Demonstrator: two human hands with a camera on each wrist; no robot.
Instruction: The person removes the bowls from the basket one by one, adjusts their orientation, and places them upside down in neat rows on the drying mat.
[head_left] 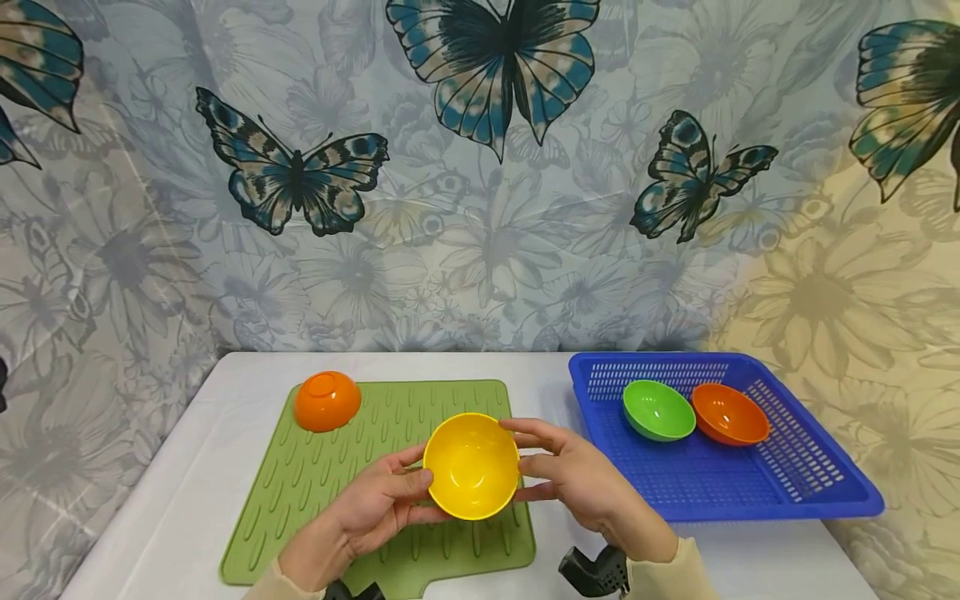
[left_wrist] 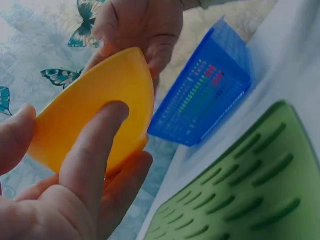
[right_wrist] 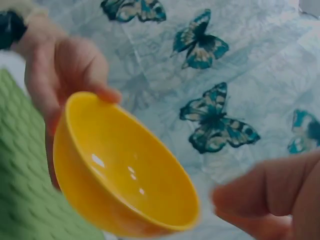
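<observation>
A yellow bowl [head_left: 471, 467] is held up over the green mat, its hollow tilted toward the head camera. My left hand [head_left: 378, 500] grips it from the left, thumb at the rim and fingers against the outside, as the left wrist view shows. On the opposite side is my right hand [head_left: 585, 479], its fingers spread along the bowl's right edge. In the right wrist view a small gap shows between the rim and the nearest fingertip [right_wrist: 222, 200]; whether other fingers touch the bowl is hard to tell.
An orange bowl [head_left: 327, 402] lies upside down on the green mat [head_left: 277, 517], at its far left corner. To the right stands a blue basket [head_left: 735, 492] holding a green bowl [head_left: 660, 410] and another orange bowl [head_left: 730, 414], both hollow side up. A butterfly-patterned cloth [head_left: 495, 250] hangs behind the white table.
</observation>
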